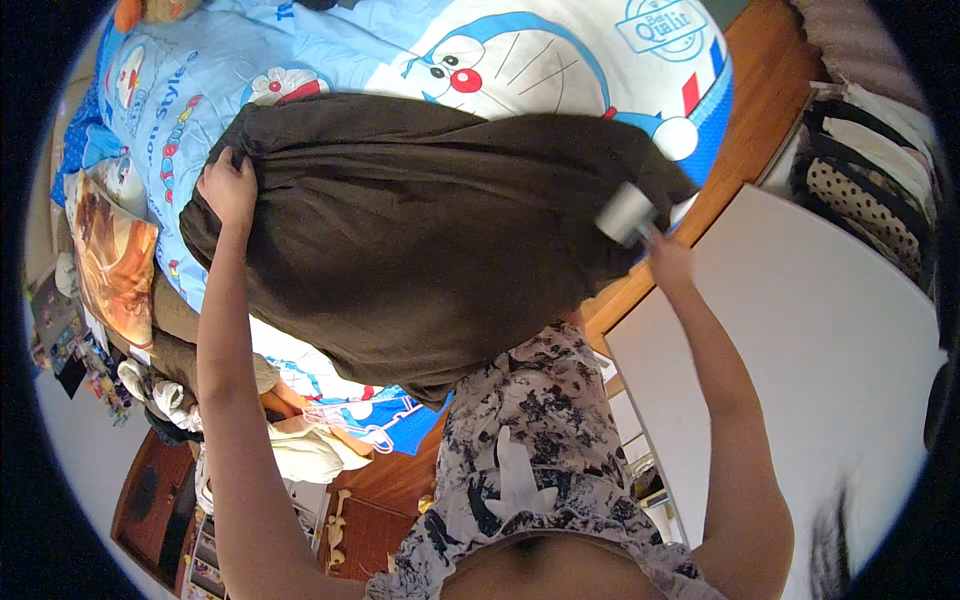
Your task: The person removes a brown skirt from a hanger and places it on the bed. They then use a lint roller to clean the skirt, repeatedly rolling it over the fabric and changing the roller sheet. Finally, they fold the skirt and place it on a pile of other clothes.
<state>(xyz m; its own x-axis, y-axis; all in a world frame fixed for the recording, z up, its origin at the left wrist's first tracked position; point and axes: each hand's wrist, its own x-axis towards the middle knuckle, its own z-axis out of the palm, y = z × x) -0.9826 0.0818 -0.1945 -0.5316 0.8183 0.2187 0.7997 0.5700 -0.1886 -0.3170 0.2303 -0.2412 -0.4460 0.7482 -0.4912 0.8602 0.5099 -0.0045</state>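
Note:
A dark brown cloth garment point(420, 247) lies spread over the bed's blue and white cartoon bedding point(525, 67), its near part hanging over the person's lap. At its left end my left hand point(229, 187) grips a bunched edge of the fabric. My right hand point(670, 259) is closed on the handle of a white lint roller point(626, 215), which is motion-blurred over the garment's right end. Whether the roller touches the cloth cannot be told.
A white panel point(780, 337) fills the right side beside the bed's wooden edge point(765, 90). Hanging clothes point(862, 202) are at the far right. At left lie a patterned cushion point(112, 262), pale cloth point(315, 450) and pink hangers point(375, 435).

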